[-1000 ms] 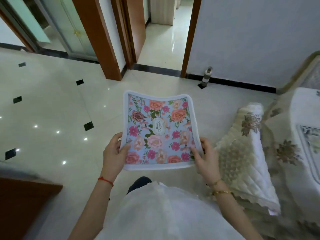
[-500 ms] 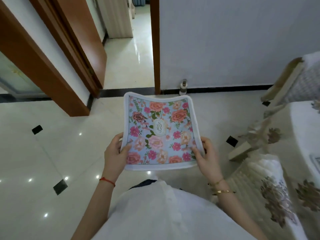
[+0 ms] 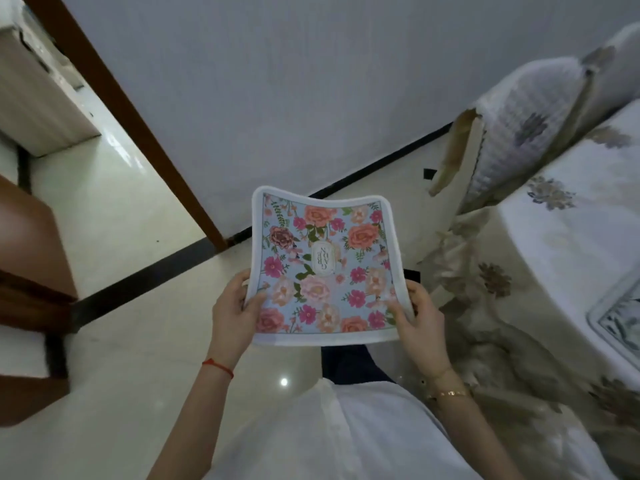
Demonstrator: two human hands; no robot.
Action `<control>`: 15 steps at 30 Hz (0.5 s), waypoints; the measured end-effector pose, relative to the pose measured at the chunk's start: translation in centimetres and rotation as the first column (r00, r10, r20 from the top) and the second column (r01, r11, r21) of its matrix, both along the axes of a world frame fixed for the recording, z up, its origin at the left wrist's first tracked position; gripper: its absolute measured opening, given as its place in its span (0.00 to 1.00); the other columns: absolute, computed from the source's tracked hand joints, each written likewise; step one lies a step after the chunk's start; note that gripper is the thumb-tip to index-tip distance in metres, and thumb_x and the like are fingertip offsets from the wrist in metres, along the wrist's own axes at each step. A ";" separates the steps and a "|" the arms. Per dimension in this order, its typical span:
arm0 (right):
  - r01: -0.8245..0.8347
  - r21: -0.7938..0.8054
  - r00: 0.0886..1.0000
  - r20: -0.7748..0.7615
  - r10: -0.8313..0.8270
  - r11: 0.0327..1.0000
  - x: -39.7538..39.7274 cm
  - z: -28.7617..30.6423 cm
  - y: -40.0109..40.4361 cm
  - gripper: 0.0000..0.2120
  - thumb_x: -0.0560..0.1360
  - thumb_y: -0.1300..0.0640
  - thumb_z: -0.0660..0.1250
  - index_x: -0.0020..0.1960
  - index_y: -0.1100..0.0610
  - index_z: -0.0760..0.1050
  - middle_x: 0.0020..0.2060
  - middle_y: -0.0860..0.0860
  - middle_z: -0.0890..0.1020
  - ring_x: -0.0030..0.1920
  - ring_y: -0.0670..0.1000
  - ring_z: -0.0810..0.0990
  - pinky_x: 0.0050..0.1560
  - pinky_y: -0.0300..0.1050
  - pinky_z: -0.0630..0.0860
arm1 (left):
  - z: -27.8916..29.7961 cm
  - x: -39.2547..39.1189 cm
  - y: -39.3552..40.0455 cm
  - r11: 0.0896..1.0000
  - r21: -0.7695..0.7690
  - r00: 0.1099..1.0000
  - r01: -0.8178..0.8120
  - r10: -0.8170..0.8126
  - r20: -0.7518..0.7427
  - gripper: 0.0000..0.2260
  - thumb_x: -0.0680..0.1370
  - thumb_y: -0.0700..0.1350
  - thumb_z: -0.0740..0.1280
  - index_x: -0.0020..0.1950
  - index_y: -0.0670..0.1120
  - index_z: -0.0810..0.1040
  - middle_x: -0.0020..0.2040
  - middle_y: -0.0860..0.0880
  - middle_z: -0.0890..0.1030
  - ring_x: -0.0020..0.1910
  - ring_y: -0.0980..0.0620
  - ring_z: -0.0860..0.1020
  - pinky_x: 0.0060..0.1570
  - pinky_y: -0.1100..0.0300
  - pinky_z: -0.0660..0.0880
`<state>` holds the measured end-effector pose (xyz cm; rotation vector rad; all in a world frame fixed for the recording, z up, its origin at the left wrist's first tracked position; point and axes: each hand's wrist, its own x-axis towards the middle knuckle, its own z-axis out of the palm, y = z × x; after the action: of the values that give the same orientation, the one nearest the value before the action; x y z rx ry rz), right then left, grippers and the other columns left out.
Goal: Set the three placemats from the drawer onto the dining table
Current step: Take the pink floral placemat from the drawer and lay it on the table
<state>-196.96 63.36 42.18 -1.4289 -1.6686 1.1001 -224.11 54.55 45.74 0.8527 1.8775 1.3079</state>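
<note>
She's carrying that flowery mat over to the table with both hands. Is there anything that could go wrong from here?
Two risks, I'd guess. The floral placemat is floppy and held only at its near corners by the left hand and right hand, so its far end could sag or fold as it goes down. The covered chair stands against the dining table, where another placemat already lies, so she might bump the chair or overlap the two.

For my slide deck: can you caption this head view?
Both hands, left hand and right hand, hold a floral placemat beside the covered dining table.
</note>
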 end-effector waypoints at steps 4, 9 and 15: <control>0.062 0.033 0.997 0.042 -0.063 0.998 0.1 0.7 9.4 0.14 0.76 0.57 0.67 0.62 0.54 0.71 0.49 0.45 0.80 0.48 0.34 0.79 0.42 0.26 0.74 | 0.5 -0.6 11.3 0.996 0.025 0.996 0.085 -0.086 0.036 0.13 0.78 0.40 0.67 0.61 0.51 0.75 0.54 0.50 0.82 0.49 0.50 0.83 0.46 0.52 0.82; 0.141 0.101 0.987 0.060 -0.147 0.985 0.2 3.1 22.4 0.17 0.76 0.54 0.67 0.64 0.55 0.71 0.53 0.47 0.80 0.50 0.42 0.80 0.48 0.31 0.77 | 2.8 -1.5 26.4 0.981 0.074 0.983 0.178 -0.180 0.029 0.12 0.78 0.39 0.66 0.61 0.50 0.75 0.56 0.48 0.82 0.53 0.48 0.82 0.50 0.47 0.81; 0.240 0.110 0.969 0.041 -0.245 0.965 0.4 3.7 33.0 0.16 0.77 0.53 0.67 0.64 0.50 0.69 0.53 0.42 0.79 0.51 0.42 0.81 0.48 0.43 0.82 | 3.4 -1.4 39.8 0.968 0.093 0.970 0.233 -0.238 0.041 0.13 0.78 0.39 0.67 0.62 0.44 0.75 0.56 0.47 0.82 0.52 0.50 0.82 0.51 0.49 0.81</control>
<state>-196.56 96.37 45.89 -1.5589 -1.5154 0.8336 -225.53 94.37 49.12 1.0427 1.6319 1.2583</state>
